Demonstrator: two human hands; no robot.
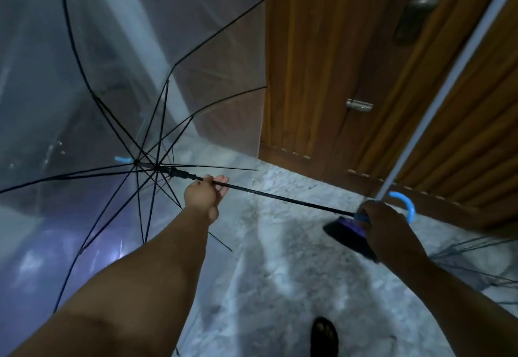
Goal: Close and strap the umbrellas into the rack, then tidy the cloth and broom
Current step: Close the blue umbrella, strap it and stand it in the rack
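Left hand [206, 191], arm extended, curls around the black shaft [280, 196] of the open transparent umbrella [126, 76] beside the runner. Right hand [377, 220] grips the blue crook handle [406, 206], seemingly above a blurred broom head [346, 231].

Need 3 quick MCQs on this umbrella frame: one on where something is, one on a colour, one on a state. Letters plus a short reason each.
1. Where does the left hand grip the umbrella?
A. on the shaft, close below the runner
B. on the crook handle
C. on a canopy edge

2. What colour is the crook handle?
A. red
B. light blue
C. black

3. What state is the clear canopy in?
A. furled and strapped
B. half folded
C. spread open

Answers:
1 A: its fingers curl round the black shaft near the rib hub.
2 B: the curved handle beside the right hand is light blue.
3 C: the ribs fan out and the canopy is taut.
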